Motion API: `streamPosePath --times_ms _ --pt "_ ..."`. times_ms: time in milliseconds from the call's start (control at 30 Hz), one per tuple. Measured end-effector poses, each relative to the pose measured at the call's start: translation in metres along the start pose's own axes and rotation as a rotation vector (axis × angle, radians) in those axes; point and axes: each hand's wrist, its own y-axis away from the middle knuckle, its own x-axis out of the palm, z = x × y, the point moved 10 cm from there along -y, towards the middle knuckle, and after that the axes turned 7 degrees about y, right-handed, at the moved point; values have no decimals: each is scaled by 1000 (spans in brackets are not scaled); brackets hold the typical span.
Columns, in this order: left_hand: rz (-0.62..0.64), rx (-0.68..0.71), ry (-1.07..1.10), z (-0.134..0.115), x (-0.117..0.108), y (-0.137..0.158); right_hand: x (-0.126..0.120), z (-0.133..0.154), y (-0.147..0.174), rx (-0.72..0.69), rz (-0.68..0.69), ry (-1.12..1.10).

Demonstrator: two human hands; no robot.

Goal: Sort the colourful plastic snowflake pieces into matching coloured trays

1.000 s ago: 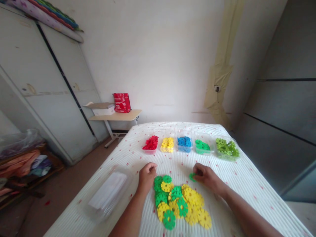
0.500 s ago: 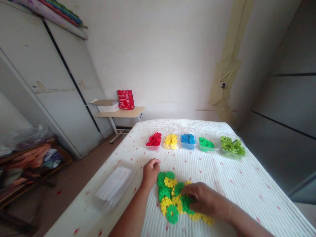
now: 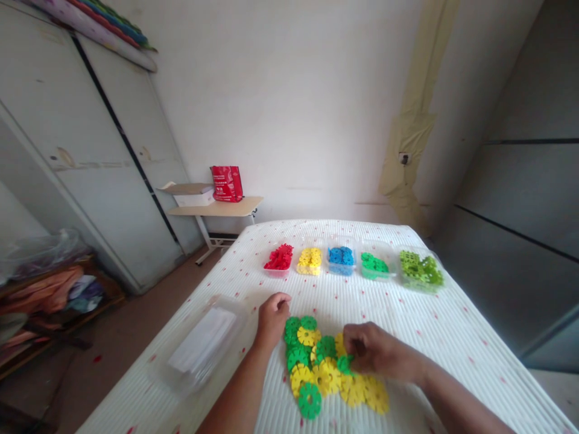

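Note:
Toothed plastic discs, some green [image 3: 310, 400] and some yellow [image 3: 354, 390], lie in an overlapping group on the padded white cover, in front of me. My right hand [image 3: 377, 352] is over the right side of this group, its thumb and fingers pinched on a green disc [image 3: 345, 364] that is partly hidden by them. Curled closed, my left hand [image 3: 272, 319] rests on the cover just left of the group; nothing shows in its fingers.
Clear tubs of red [image 3: 279, 257], yellow [image 3: 310, 259], blue [image 3: 341, 258], green [image 3: 374, 264] and light green pieces [image 3: 420, 269] stand in a row beyond my hands. A clear plastic container [image 3: 205, 340] with something white inside lies at left.
My right hand has drawn slightly up with the green disc, uncovering more yellow discs beneath. My left hand stays by the group. The whole view has shifted slightly.

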Motion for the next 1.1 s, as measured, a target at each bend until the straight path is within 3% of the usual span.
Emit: streamPosePath --times_ms 167,233,367,467,600,800,967,1100 --pt "1 6 11 -1 0 -1 -55 -49 -2 154 -189 -246" --pt "1 6 7 -1 0 -2 -88 -70 -3 225 -361 -269" --pt "-1 9 2 -2 0 -2 -159 -95 5 231 -795 -349" --pt "0 24 -1 -4 0 -1 -182 -114 17 337 -978 -316" --pt "23 47 -7 -8 1 1 -166 -121 28 402 -934 -99" --pt "179 212 -90 -45 24 16 -106 -114 35 246 -732 334" --pt "345 411 -267 -96 64 50 -92 -114 27 213 -713 503" --pt "505 467 -533 -110 99 80 -90 -109 21 210 -693 590"
